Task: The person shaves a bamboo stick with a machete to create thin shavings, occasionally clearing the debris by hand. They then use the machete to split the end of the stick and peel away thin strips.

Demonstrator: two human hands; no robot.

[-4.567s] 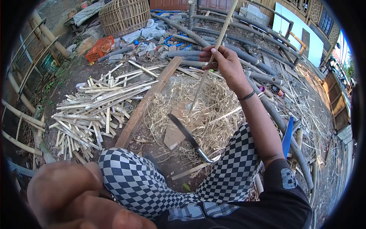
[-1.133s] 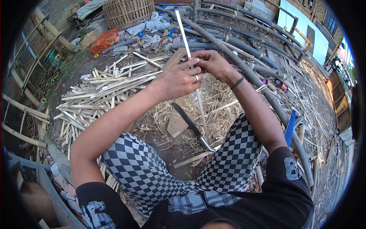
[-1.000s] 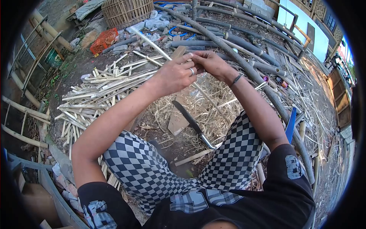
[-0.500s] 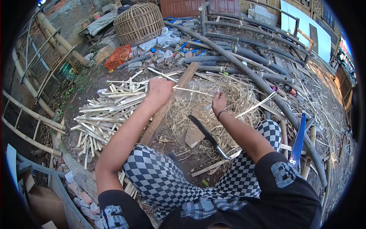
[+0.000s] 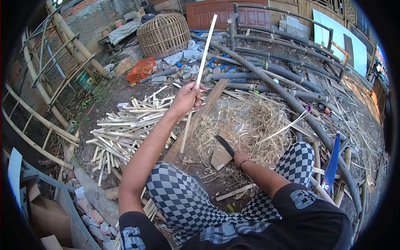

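Note:
A long pale bamboo strip (image 5: 206,50) stands up at a slant, with the closed fingers of my left hand (image 5: 187,100) around its middle. Its lower end reaches down near a long wooden plank (image 5: 215,94). My right hand (image 5: 240,158) is wrapped around the handle of a machete (image 5: 225,146), and the handle is hidden by the hand. The dark blade points up and left over a small flat board (image 5: 219,157) on the ground. Curly bamboo shavings (image 5: 260,121) lie around the board. Left of the plank is a heap of split bamboo sticks (image 5: 125,129).
A blue saw blade (image 5: 332,164) lies at my right, near a long bamboo pole (image 5: 306,116). Farther back are a woven bamboo cage (image 5: 163,35), an orange crate (image 5: 141,70) and a bamboo rail (image 5: 287,41). A bamboo ladder-like frame (image 5: 39,118) stands at the left.
My right hand has let go of a thin strip and come down onto the machete handle. My left hand has moved slightly right and down, now holding a bamboo strip steeply upright.

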